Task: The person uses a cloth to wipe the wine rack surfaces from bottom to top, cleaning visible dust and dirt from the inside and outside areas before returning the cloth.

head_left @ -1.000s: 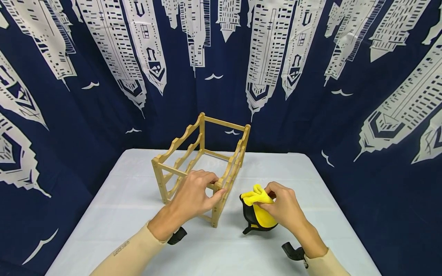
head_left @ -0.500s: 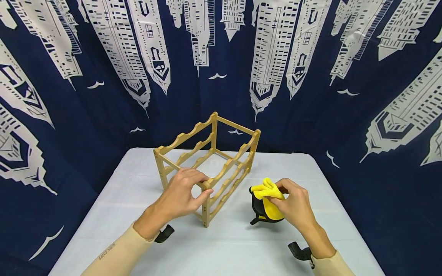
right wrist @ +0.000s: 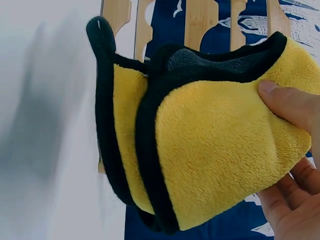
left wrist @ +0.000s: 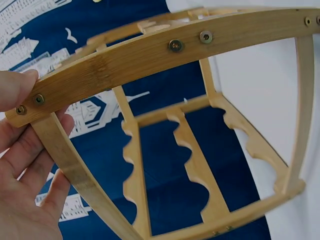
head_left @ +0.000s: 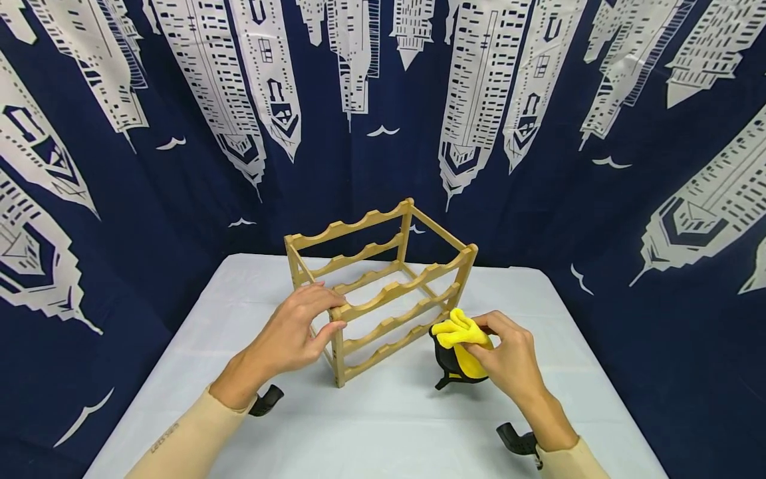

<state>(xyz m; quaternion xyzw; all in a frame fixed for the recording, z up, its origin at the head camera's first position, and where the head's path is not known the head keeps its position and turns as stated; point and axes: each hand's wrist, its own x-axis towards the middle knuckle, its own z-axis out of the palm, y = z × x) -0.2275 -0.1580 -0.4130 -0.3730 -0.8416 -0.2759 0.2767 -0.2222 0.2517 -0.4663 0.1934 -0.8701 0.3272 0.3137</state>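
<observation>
A slatted wooden rack (head_left: 338, 352) with scalloped rails stands at an angle on the table. My left hand (head_left: 287, 332) grips its near top corner, the thumb on one side of the post and fingers on the other. Bolt heads show on the bamboo frame (left wrist: 125, 65) in the left wrist view. Just right of the rack, my right hand (head_left: 513, 352) pinches a yellow microfiber cloth (right wrist: 215, 145) with black edging and a dark grey inner face. Folded and bunched at the top, the cloth hangs down with a black hanging loop at one corner.
White cloth covers the table (head_left: 383, 439). Behind and around it hangs a navy curtain (head_left: 371, 173) printed with white buildings and birds. Black camera mounts sit at both wrists.
The rack has turned on the table: its near corner, with my left hand, went left, while its far end swung right. The yellow cloth stays in my right hand, shifted slightly right.
</observation>
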